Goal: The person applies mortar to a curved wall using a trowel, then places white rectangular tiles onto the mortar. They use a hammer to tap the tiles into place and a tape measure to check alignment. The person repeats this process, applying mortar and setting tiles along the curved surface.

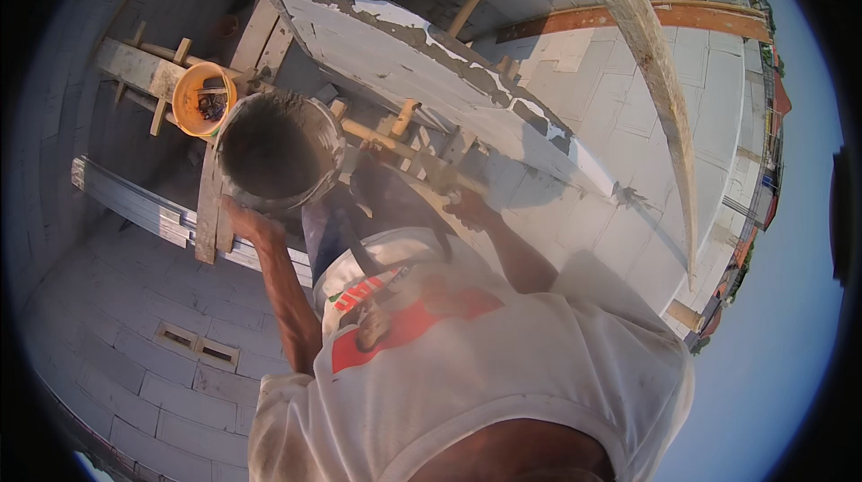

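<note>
A large mortar-crusted bucket, dark inside, stands in front of me on the left. My left hand is closed on the near lower side of this bucket. To the right, my right hand is closed around what looks like a trowel, its blade blurred and pointing away from me. Beside the bucket on the left sits a smaller orange bucket with dark small items in it. Grey mortar lies in patches along the top of the block wall ahead.
Wooden planks and bamboo poles form a scaffold under the buckets. Metal channels lie at the left. A long curved timber slants across the right side. Pale block walls surround the drop below.
</note>
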{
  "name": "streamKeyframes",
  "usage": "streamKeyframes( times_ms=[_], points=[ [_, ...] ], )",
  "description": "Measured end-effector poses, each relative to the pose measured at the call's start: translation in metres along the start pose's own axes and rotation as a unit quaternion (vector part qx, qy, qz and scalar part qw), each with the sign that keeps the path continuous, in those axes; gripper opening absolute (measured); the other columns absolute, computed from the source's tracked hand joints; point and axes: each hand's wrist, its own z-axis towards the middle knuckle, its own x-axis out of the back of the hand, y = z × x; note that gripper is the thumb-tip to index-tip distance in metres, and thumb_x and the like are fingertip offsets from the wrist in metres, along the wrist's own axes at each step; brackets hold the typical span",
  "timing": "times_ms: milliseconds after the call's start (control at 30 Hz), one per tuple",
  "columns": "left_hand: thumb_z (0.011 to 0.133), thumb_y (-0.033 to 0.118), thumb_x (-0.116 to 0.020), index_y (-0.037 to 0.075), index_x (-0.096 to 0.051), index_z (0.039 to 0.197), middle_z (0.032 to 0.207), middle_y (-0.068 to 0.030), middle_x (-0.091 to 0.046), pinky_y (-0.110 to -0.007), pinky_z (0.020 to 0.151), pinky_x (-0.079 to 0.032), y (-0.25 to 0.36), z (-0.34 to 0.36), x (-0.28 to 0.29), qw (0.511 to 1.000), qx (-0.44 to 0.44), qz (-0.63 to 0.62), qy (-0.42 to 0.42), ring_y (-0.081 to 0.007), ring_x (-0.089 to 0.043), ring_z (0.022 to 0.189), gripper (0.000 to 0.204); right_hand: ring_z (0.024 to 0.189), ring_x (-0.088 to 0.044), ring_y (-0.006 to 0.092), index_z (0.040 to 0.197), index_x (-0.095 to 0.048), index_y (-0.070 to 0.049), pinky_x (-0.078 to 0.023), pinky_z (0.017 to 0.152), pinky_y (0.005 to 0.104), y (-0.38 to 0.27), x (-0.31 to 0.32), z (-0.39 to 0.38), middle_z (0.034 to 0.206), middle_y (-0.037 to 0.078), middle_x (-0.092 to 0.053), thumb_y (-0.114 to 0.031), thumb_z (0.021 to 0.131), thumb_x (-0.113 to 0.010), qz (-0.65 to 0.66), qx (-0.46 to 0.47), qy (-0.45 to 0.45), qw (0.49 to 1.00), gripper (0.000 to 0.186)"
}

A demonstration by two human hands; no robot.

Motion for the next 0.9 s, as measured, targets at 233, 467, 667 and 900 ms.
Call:
streamKeyframes(
  times_ms=[233, 467, 667, 900],
  points=[
    [0.104, 0.062, -0.051, -0.001, -0.062, 0.126, 0.096, -0.004, -0.058, -0.032, 0.063, -0.042, -0.029, 0.047, -0.004, 0.999, 0.009, 0.012, 0.049, -0.0152, -0.049, 0.08, 0.068, 0.051, -0.055, 0.0141, 0.136, -0.058, -0.007, -0.044, 0.043, 0.0319, -0.024, -0.002, 0.027, 0.075, 0.004, -0.06, -0.028, 0.092, -0.073, -0.164, 0.075, -0.006, 0.984, 0.051],
    [0.109, 0.057, -0.04, -0.003, -0.061, 0.129, 0.116, -0.0106, -0.066, -0.036, 0.093, -0.05, -0.058, 0.064, -0.009, 0.996, 0.071, -0.02, 0.052, -0.0209, -0.062, 0.104, 0.067, 0.049, -0.055, 0.0129, 0.115, -0.063, -0.006, -0.044, 0.042, 0.0305, 0.0, 0.005, 0.064, 0.068, 0.002, -0.058, -0.028, 0.091, -0.073, -0.047, 0.03, -0.02, 0.998, 0.034],
    [0.111, 0.051, -0.036, -0.007, -0.061, 0.129, 0.11, -0.0117, -0.066, -0.036, 0.09, -0.048, -0.17, 0.144, -0.01, 0.99, 0.112, 0.025, 0.082, -0.0193, -0.059, 0.102, 0.065, 0.046, -0.051, 0.0113, 0.112, -0.059, -0.006, -0.04, 0.038, 0.0294, -0.077, -0.031, 0.074, 0.065, 0.001, -0.055, -0.027, 0.093, -0.071, -0.152, -0.063, -0.034, 0.986, 0.03],
    [0.111, 0.053, -0.034, -0.009, -0.056, 0.138, 0.132, -0.0212, -0.063, -0.041, 0.107, -0.041, -0.25, 0.266, -0.05, 0.982, 0.159, 0.055, 0.091, -0.0303, -0.057, 0.122, 0.072, 0.046, -0.051, 0.0106, 0.108, -0.059, -0.007, -0.04, 0.04, 0.03, -0.099, -0.075, 0.137, 0.063, -0.002, -0.053, -0.027, 0.094, -0.069, -0.154, -0.06, -0.015, 0.986, 0.027]
  ],
)
